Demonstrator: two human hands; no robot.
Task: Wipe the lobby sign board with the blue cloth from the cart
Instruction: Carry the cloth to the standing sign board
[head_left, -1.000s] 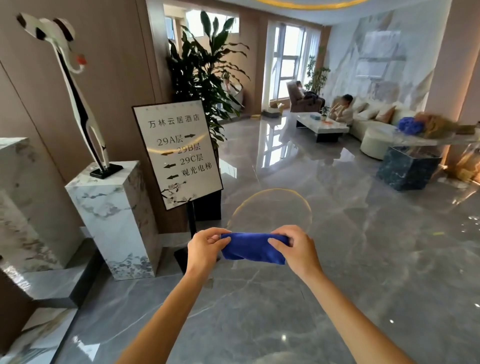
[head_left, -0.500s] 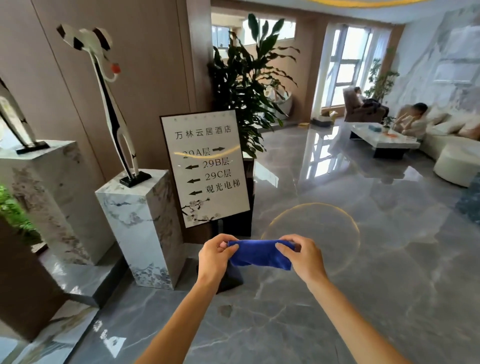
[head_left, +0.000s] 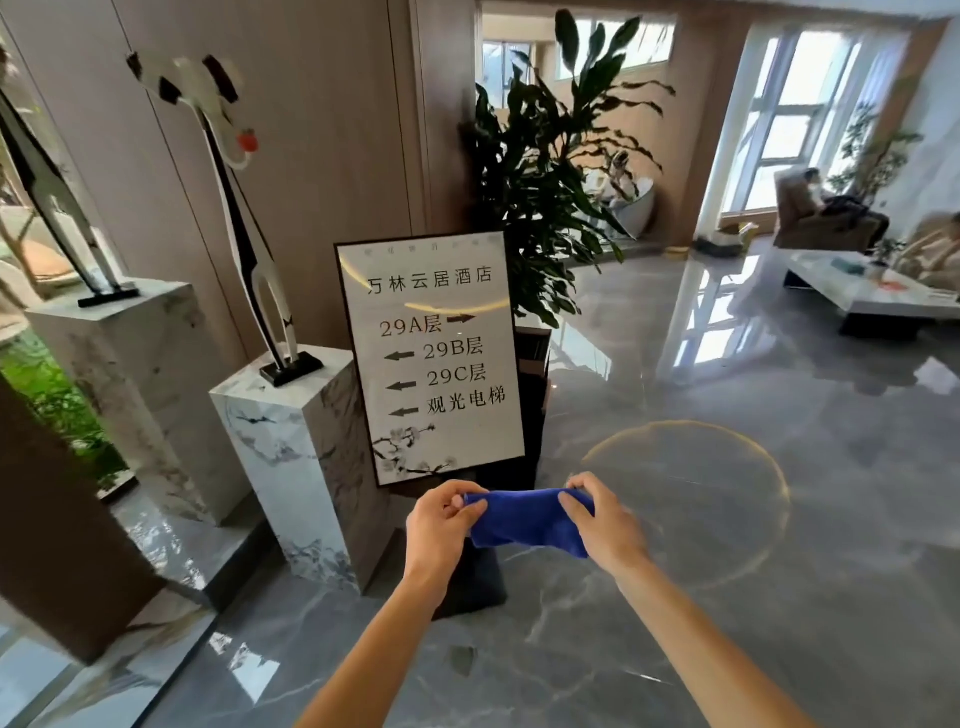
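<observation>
One sign board (head_left: 431, 358) now nearer; both hands' grip pinches one blue cloth (head_left: 524, 519)

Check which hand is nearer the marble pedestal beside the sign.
Left. The left hand holds the cloth end just right of the pedestal; the right hand grips the far end, further right.

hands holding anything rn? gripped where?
Yes: the blue cloth, stretched between both hands. The left hand pinches its left end, the right hand its right end. It is not touching the sign board.
</observation>
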